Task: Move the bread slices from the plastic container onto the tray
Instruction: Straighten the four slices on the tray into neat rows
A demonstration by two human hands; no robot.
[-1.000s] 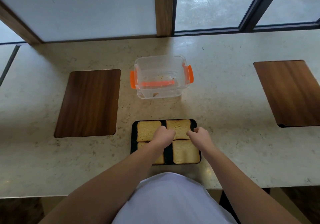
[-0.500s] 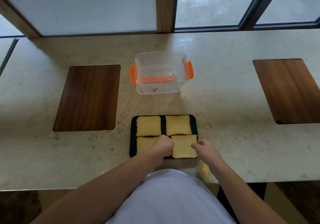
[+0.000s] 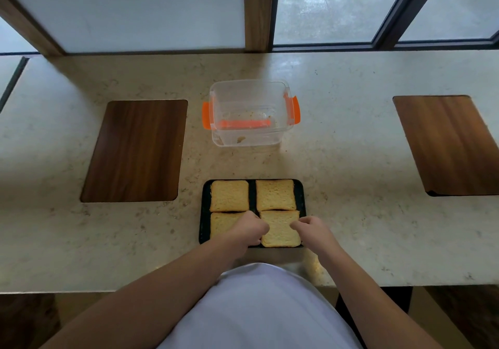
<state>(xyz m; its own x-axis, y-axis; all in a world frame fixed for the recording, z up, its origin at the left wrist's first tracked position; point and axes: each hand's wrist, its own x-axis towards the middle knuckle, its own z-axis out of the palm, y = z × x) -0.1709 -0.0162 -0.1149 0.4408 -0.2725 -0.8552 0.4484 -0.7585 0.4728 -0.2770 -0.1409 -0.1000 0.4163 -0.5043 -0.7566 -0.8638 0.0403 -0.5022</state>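
Wooden board (image 3: pixel 134 151) inset in stone counter (image 3: pixel 351 173), left. Four bread slices (image 3: pixel 229 196) lie in a two-by-two grid on black tray (image 3: pixel 204 213). Left hand (image 3: pixel 249 230), fingers curled, rests over the near-left slice; right hand (image 3: pixel 310 228) pinches the near-right slice's edge. Plastic container (image 3: pixel 251 113) with orange clips behind tray, holding crumbs only.
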